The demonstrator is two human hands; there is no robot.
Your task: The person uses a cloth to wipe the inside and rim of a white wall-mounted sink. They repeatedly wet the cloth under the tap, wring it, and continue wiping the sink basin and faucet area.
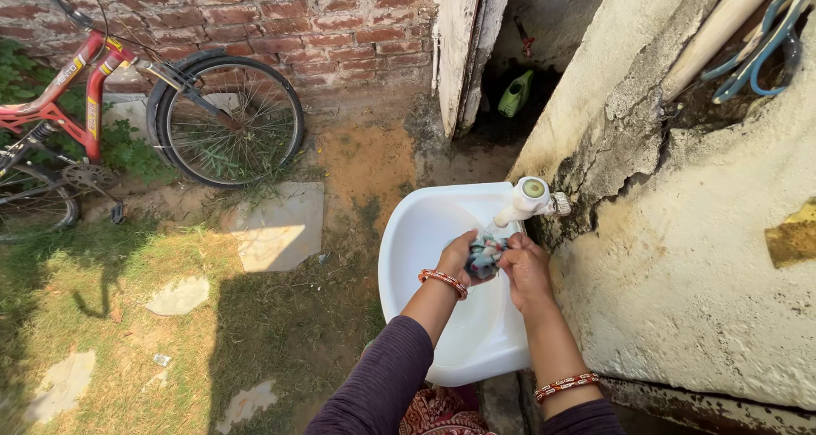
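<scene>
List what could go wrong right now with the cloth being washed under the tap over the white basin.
1. Both hands, left hand and right hand, bunch the small cloth right under the white tap; water could splash past the white basin onto the purple sleeves.
2. The basin appears to sit at the wall's edge above bare ground; pressing down might tip it.
3. A dropped cloth could land on the dirt.
</scene>
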